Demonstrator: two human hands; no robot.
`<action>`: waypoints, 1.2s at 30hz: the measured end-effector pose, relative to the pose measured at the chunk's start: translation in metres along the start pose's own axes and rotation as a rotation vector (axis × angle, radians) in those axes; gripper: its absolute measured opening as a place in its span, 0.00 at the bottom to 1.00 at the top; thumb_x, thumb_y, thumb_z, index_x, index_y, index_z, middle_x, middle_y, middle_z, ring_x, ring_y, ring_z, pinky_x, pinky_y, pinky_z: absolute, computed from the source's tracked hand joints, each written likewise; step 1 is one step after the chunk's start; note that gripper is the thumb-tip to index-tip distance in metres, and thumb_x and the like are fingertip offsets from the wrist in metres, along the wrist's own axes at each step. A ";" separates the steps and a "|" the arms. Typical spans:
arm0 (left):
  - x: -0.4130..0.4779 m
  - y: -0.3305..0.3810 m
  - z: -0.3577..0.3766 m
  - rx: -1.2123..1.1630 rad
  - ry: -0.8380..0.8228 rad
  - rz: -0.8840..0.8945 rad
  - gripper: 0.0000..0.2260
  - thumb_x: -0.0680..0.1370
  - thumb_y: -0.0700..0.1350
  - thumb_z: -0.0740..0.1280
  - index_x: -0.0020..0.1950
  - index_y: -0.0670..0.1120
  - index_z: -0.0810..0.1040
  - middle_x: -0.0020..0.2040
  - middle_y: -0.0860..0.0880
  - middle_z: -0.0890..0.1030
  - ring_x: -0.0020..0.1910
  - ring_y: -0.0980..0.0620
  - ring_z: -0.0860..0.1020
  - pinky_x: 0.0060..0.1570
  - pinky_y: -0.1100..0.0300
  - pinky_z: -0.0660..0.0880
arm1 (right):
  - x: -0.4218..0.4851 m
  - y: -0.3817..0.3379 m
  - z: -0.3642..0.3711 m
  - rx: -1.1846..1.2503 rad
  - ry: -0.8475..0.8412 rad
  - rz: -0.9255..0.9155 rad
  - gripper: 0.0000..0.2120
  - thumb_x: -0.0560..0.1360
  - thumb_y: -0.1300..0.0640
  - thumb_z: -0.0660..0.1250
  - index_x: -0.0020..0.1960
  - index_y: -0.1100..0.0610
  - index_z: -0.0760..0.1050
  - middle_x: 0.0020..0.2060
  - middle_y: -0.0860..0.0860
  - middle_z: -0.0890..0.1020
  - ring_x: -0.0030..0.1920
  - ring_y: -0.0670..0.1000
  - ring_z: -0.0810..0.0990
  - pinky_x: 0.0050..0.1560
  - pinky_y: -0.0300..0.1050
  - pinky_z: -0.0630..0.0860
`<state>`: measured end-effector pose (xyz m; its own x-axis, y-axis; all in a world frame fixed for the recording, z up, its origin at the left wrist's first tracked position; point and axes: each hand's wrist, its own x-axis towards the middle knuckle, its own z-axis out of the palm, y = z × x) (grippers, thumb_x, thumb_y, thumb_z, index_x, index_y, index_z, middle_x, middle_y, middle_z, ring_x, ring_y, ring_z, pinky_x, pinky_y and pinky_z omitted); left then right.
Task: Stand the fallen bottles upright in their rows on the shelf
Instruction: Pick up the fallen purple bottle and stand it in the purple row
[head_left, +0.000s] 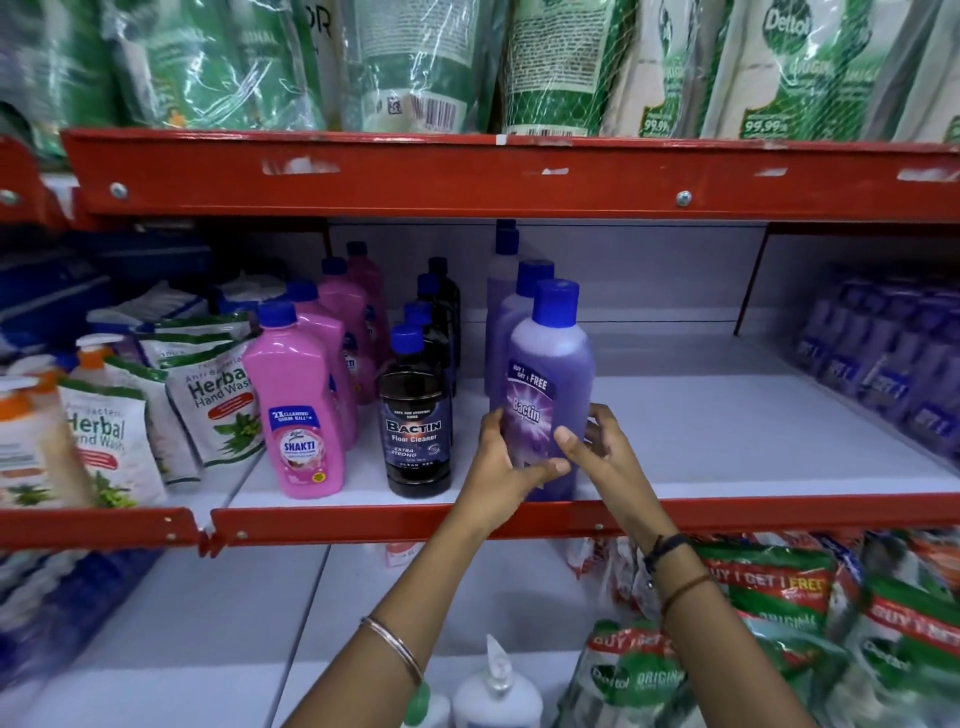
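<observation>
From the head camera, both hands meet low on one purple Bactin bottle (548, 384) standing upright at the front edge of the white shelf (727, 431). The left hand (506, 465) wraps the bottle's lower left side, its thumb laid across the front; the right hand (597, 447) presses the lower right side, its fingers (569, 441) curled narrow against the label. The bottle holds purple liquid under a blue cap.

Directly behind the fingers, two more purple bottles (522, 312) with blue caps stand in the same row, three in all, though the rearmost is partly hidden.

Just left of the left hand's fingers stands a row of dark Bactin floor cleaner bottles (415, 431), dark liquid inside, four blue or dark caps showing front to back. Further left is a row of pink Shakti bottles (301, 410) filled with pink liquid, four counted by their caps. All of these stand upright.

Leftmost lean white Herbal hand wash pouches (218, 405); their number is unclear. Well right of the right hand's fingers sit blurred purple packs (883, 358), not countable.
</observation>
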<state>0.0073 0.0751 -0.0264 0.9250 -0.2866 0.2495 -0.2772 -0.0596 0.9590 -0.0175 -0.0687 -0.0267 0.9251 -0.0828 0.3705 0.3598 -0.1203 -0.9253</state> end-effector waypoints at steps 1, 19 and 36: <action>0.000 0.000 0.000 0.007 0.013 0.007 0.37 0.66 0.42 0.76 0.68 0.50 0.60 0.62 0.52 0.73 0.59 0.56 0.74 0.54 0.67 0.73 | 0.002 0.000 0.000 0.010 -0.012 0.006 0.25 0.69 0.44 0.68 0.60 0.56 0.69 0.56 0.52 0.81 0.54 0.48 0.82 0.51 0.41 0.79; -0.017 0.014 0.007 0.066 0.115 0.080 0.37 0.67 0.75 0.48 0.72 0.61 0.51 0.75 0.52 0.60 0.72 0.55 0.63 0.70 0.51 0.65 | 0.000 0.006 -0.008 0.022 0.161 0.042 0.15 0.79 0.46 0.52 0.64 0.44 0.70 0.57 0.49 0.80 0.57 0.49 0.80 0.49 0.35 0.79; -0.052 0.038 0.002 0.119 -0.011 0.014 0.33 0.67 0.69 0.41 0.72 0.66 0.43 0.77 0.57 0.52 0.76 0.53 0.54 0.73 0.51 0.55 | -0.035 -0.013 -0.007 0.059 0.127 0.068 0.29 0.72 0.35 0.49 0.68 0.47 0.69 0.57 0.48 0.78 0.54 0.44 0.79 0.52 0.35 0.78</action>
<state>-0.0521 0.0864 -0.0037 0.9183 -0.2983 0.2604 -0.3191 -0.1681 0.9327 -0.0552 -0.0717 -0.0272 0.9263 -0.2133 0.3107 0.3067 -0.0524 -0.9504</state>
